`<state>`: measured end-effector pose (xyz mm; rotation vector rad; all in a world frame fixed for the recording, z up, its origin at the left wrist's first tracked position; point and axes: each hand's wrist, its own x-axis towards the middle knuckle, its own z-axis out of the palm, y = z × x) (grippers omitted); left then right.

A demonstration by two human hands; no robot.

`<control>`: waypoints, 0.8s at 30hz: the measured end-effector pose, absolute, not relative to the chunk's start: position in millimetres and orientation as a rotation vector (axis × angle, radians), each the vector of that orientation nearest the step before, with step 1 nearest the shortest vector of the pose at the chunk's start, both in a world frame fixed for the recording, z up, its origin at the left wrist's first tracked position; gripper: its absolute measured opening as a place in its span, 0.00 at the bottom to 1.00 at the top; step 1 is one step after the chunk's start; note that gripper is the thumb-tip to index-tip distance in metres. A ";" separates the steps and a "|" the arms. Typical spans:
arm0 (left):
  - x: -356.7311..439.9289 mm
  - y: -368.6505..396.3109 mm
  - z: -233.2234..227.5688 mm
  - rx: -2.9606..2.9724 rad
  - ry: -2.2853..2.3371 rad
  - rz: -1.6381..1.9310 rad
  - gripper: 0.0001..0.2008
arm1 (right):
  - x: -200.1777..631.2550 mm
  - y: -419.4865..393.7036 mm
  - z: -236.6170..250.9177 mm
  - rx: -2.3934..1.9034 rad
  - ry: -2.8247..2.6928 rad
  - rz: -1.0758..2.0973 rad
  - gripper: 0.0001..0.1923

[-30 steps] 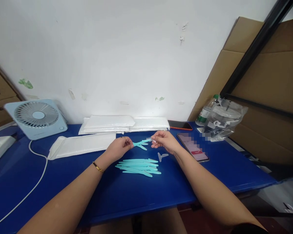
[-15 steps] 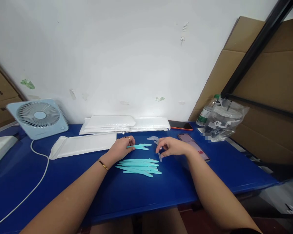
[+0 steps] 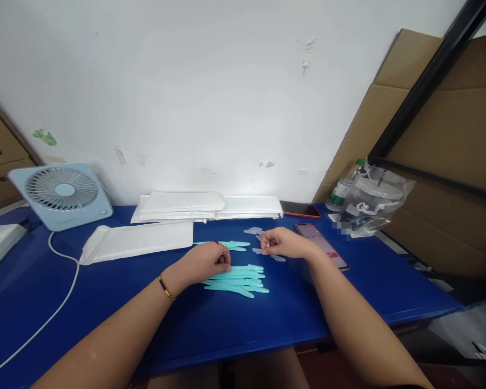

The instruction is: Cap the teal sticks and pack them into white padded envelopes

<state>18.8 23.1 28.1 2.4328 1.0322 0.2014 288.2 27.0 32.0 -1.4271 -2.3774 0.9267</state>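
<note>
Several slim turquoise eyebrow razors (image 3: 238, 283) lie in a loose pile on the blue table, their wider ends to the right. My left hand (image 3: 204, 261) is at the pile's upper edge, thumb and fingers closed on one razor. Just beyond it, a small group of the same razors (image 3: 238, 246) is partly hidden by that hand. To the right, my right hand (image 3: 282, 243) pinches a small clear plastic cap (image 3: 256, 251) at its fingertips. Other clear caps (image 3: 252, 231) are scattered behind its fingers, and one more cap (image 3: 278, 258) lies under the hand.
White padded mailers (image 3: 182, 202) are stacked against the wall; a single mailer (image 3: 141, 241) lies at left. A blue fan (image 3: 65, 190) and its cable stand farther left. Two phones, one lit (image 3: 322, 246), a bottle (image 3: 340, 190) and a bagged cup (image 3: 372, 200) are on the right.
My left hand has let go of a razor at the far group and come nearer, down to the pile. My right hand has shifted slightly; a cap now lies beneath it.
</note>
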 end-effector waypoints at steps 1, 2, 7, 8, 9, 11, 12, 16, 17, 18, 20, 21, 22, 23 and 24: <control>19.3 22.4 27.2 2.412 1.059 0.198 0.08 | 289.5 26.7 33.2 -1.425 -2.350 0.957 0.09; 19.5 22.5 26.2 2.392 1.085 0.201 0.09 | 290.6 26.3 34.5 -1.415 -2.327 0.992 0.09; 18.0 25.0 24.5 2.281 1.118 0.195 0.14 | 291.8 23.0 40.9 -1.412 -2.253 1.178 0.08; 17.9 25.3 24.6 2.272 1.115 0.185 0.14 | 291.7 22.6 41.7 -1.410 -2.246 1.200 0.08; 18.0 25.5 24.4 2.265 1.114 0.174 0.14 | 291.7 22.3 42.5 -1.406 -2.245 1.220 0.07; 18.1 26.2 23.5 2.258 1.126 0.165 0.13 | 292.4 21.8 43.9 -1.394 -2.256 1.265 0.07; 18.1 26.7 22.7 2.252 1.135 0.172 0.13 | 293.1 21.6 44.6 -1.388 -2.266 1.289 0.07; 15.9 29.8 18.8 2.212 1.147 0.221 0.13 | 296.0 21.1 46.6 -1.393 -2.306 1.345 0.07; 15.0 30.6 18.0 2.206 1.150 0.237 0.12 | 296.4 21.1 46.6 -1.399 -2.309 1.345 0.07; 14.2 31.3 17.5 2.204 1.154 0.250 0.12 | 296.6 21.3 46.4 -1.403 -2.310 1.345 0.08; 12.9 32.4 16.9 2.209 1.163 0.265 0.12 | 296.6 21.9 45.1 -1.407 -2.306 1.342 0.08; 12.6 32.8 16.9 2.214 1.167 0.269 0.12 | 296.6 22.4 44.3 -1.407 -2.304 1.339 0.07; 12.4 33.1 17.0 2.220 1.171 0.268 0.12 | 296.6 22.9 43.4 -1.406 -2.302 1.336 0.07; 12.3 33.3 17.2 2.224 1.175 0.266 0.12 | 296.6 23.4 42.5 -1.406 -2.301 1.333 0.06; 12.2 33.5 17.5 2.227 1.181 0.263 0.12 | 296.6 23.8 41.7 -1.406 -2.300 1.329 0.06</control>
